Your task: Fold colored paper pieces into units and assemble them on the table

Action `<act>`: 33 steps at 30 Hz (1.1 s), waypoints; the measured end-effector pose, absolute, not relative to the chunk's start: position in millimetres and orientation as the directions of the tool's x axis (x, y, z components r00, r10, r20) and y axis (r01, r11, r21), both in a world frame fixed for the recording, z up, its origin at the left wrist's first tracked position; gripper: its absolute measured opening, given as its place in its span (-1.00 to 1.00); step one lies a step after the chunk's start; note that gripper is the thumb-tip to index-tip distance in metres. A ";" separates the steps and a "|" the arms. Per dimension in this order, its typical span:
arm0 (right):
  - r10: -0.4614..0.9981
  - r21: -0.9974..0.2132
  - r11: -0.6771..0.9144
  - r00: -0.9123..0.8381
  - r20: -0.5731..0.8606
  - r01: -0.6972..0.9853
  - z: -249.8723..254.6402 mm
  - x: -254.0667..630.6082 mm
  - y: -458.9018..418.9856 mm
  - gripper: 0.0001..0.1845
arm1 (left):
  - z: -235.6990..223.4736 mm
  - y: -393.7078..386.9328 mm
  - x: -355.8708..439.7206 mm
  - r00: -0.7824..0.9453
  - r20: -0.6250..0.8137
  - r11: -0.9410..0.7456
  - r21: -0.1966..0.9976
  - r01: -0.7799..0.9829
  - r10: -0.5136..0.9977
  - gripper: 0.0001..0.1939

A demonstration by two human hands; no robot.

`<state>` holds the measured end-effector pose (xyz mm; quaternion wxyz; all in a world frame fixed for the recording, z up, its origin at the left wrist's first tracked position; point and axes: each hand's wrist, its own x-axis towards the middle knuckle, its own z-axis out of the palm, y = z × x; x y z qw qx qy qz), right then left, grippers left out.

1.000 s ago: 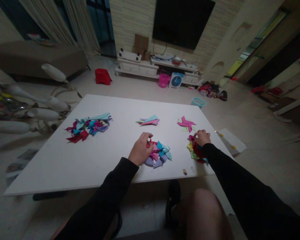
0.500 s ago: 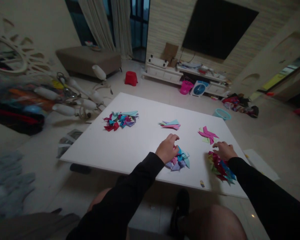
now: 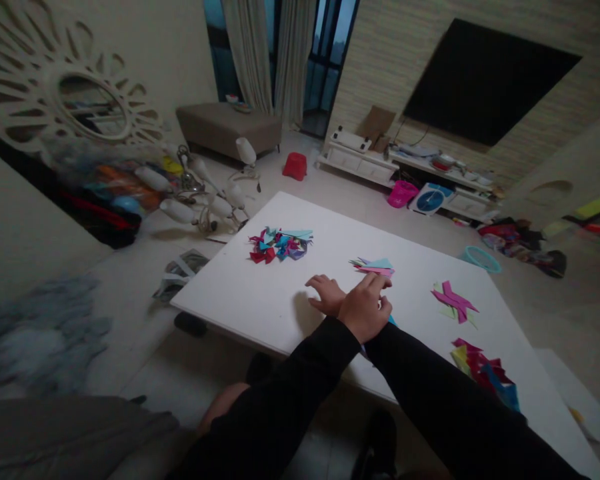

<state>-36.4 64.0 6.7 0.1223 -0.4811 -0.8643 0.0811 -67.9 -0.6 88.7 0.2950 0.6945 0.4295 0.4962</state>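
Observation:
My arms cross over the white table (image 3: 230, 297). My right hand (image 3: 325, 295) reaches under the left arm and lies on the bare tabletop with fingers stretched out, holding nothing. My left hand (image 3: 367, 305) rests above it, fingers extended toward a small stack of folded paper (image 3: 375, 267). It covers the near pile of coloured paper pieces, of which only a teal tip (image 3: 390, 321) shows. A bigger heap of paper pieces (image 3: 280, 243) lies further left. A pink paper pinwheel (image 3: 455, 300) and another paper pile (image 3: 485, 373) lie to the right.
A white multi-arm lamp (image 3: 205, 197) lies on the floor left of the table. Beyond are a red stool (image 3: 295, 165), a pink basket (image 3: 401, 193), a small fan (image 3: 430, 199), a teal basket (image 3: 481, 259), a TV cabinet (image 3: 360, 163) and a bench (image 3: 227, 127).
My right hand left the right-hand paper pile and swung across under my left arm to the tabletop. My left hand uncurled over the near pile. The view turned left.

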 end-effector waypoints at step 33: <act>0.958 -0.831 0.272 -0.213 0.189 0.485 18.4 -13.2 21.8 -0.72 | 96.0 16.6 -101.3 -0.029 0.443 -0.421 0.870 0.257 0.896 -0.73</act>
